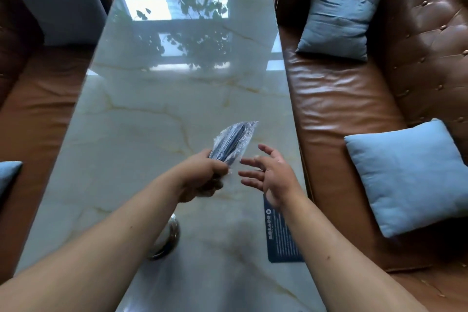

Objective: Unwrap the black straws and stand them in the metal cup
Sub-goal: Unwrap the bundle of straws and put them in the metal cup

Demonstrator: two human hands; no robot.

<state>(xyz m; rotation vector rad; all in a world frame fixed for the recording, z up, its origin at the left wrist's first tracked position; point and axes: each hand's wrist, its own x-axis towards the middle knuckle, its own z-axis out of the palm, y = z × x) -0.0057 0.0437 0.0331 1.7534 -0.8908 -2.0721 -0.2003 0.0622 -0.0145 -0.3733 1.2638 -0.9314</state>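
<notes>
A glossy veined marble table [157, 99] is flanked by tufted leather sofas [342, 99]. Plastic-wrapped black straws [233, 142] are gripped at centre by the left hand [202, 175]. The right hand [271, 175] is spread at 4 o'clock, the metal cup [169, 238] at 7.

Glossy veined marble-look table [152, 109], crinkly clear plastic wrapper [241, 133], shiny metal cup [170, 237], seemingly leather sofa [342, 99]

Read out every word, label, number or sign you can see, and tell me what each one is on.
Dark blue rectangular card: a round white logo and lines of white text, all too small and blurred to read.
Clear plastic wrapper round the black straws, gripped by the left hand: no print legible.
Shiny metal cup: no marking visible.
</notes>
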